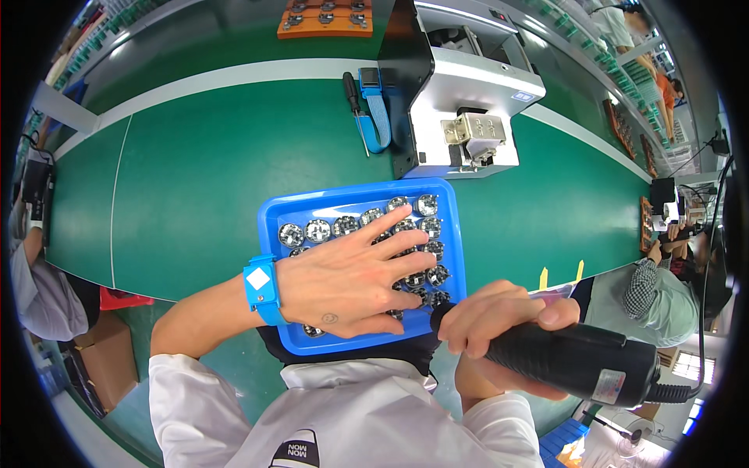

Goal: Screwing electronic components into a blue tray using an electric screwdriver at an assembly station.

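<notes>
A blue plastic tray (455,242) rests at the near edge of the green table, partly over my lap. Rows of small round black-and-silver parts (318,230) lie in it. My left hand (355,273) is spread flat over the tray with its fingers apart, covering many of the parts; whether it presses on any is hard to see. A blue wrist strap (265,290) circles that wrist. At the tray's lower right corner, my right hand (499,327) is wrapped round a black electric screwdriver (577,360). Its nose points at the parts by the tray's right side, and the tip is hidden.
Behind the tray stands a metal machine (468,93) with a black side panel. Left of it lie a black-handled screwdriver (351,92) and a blue strap (377,117). An orange rack (325,22) sits farther back. The power tool's cable (706,312) runs up at right. People sit at both sides.
</notes>
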{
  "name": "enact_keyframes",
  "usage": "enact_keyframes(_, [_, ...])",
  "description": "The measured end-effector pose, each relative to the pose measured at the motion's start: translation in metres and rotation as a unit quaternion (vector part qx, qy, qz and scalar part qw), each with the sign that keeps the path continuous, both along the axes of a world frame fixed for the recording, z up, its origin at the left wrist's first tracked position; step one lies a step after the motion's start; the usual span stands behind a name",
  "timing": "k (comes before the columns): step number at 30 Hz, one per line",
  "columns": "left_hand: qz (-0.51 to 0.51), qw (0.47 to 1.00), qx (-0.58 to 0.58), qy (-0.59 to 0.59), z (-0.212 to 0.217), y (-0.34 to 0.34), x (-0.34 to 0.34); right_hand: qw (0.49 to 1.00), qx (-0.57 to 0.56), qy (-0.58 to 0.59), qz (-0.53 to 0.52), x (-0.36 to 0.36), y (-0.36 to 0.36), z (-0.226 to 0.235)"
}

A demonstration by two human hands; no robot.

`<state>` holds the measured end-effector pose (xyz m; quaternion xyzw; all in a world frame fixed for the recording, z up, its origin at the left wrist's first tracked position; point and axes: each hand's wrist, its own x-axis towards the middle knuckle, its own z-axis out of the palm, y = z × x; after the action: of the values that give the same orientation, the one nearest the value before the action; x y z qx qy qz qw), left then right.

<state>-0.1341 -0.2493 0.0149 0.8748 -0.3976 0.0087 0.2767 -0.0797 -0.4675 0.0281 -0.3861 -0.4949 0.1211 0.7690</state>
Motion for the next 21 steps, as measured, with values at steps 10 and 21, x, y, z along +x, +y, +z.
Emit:
enact_keyframes(10, [0.000, 1.000, -0.001, -0.004, -0.0009, -0.0002, 0.0003, 1.000, -0.005, 0.004, -0.009, -0.0018, -0.0032, 0.0009])
enact_keyframes(21, [-0.008, 1.000, 0.009, -0.002, 0.0014, -0.0011, -0.0003, 1.000, -0.004, -0.018, -0.005, -0.0013, -0.0040, 0.0028])
